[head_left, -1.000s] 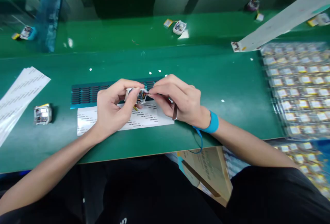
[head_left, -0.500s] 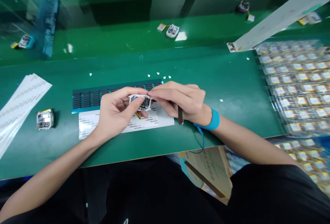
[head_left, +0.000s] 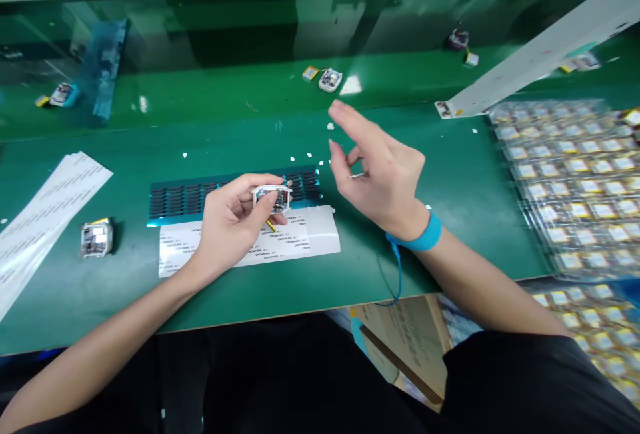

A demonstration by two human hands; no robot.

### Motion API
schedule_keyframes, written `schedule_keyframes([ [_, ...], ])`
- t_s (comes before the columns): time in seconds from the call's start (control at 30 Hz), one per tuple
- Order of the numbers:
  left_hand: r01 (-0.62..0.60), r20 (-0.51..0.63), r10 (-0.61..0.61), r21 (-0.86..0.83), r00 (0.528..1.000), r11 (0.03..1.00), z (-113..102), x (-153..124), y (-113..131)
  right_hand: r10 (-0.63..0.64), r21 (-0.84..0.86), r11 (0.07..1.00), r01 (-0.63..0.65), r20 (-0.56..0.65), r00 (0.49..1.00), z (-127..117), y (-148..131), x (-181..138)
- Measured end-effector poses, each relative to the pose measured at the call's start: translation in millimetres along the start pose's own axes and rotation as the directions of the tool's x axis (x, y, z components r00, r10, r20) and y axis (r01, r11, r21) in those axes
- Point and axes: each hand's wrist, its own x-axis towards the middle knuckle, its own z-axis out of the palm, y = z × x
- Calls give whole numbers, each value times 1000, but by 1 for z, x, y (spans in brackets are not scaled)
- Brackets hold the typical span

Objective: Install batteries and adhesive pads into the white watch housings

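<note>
My left hand (head_left: pixel 230 224) is closed on a small white device with an exposed circuit board (head_left: pixel 273 199), held just above a white label sheet (head_left: pixel 315 237). A thin yellow piece sticks out under the device. My right hand (head_left: pixel 385 174) is raised to the right of the device and apart from it. Its index finger and thumb are stretched out, while its other fingers curl round a thin metal tool (head_left: pixel 358 175) whose tip shows. A blue wrist strap (head_left: pixel 424 237) with a cord sits on my right wrist.
A blue sheet of dark strips (head_left: pixel 185 197) lies behind the label sheet. A second small device (head_left: pixel 96 239) and stacked white sheets (head_left: pixel 45 211) lie at left. Clear trays of parts (head_left: pixel 575 174) fill the right. Behind, a green belt (head_left: pixel 225 91) carries another device (head_left: pixel 330 79).
My right hand has let go of the device and risen up and to the right with the tool. My left hand still holds the device in the same place.
</note>
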Motion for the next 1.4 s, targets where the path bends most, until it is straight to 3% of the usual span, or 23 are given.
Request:
schedule_keyframes([
  [0.13, -5, -8, 4, -74, 1000, 997, 1, 0, 2, -184, 43, 983, 179, 138, 973, -5, -6, -4],
  [0.23, -3, -12, 3, -79, 1000, 997, 2, 0, 2, -266, 54, 964, 260, 177, 948, -4, -12, -10],
  [0.4, 18, 13, -16, -86, 1000, 996, 2, -1, 0, -269, 20, 963, 269, 136, 953, -1, -12, -10],
  [0.67, 7, -48, -12, -91, 999, 996, 6, -3, -5, -306, 45, 952, 303, 205, 930, -9, -17, -5],
  [0.83, 39, -17, -42, -131, 999, 991, 9, -7, -5, -298, 59, 954, 292, 173, 939, -2, -24, -11],
  [1.1, 22, -103, -21, 9, 994, 1000, 11, -14, -8, -322, 0, 943, 332, 248, 914, -2, -31, -18],
  [1.17, 0, -120, 5, 38, 993, 999, 9, -15, -8, -269, 87, 963, 256, 227, 936, -2, -35, -17],
  [1.27, -54, -89, 62, 85, 994, 995, 7, -15, -7, -67, 354, 935, -11, 208, 976, 0, -38, -12],
  [1.4, -165, -15, 172, 200, 985, 966, 6, -15, -7, 187, 574, 725, -381, 368, 911, 2, -39, -4],
])
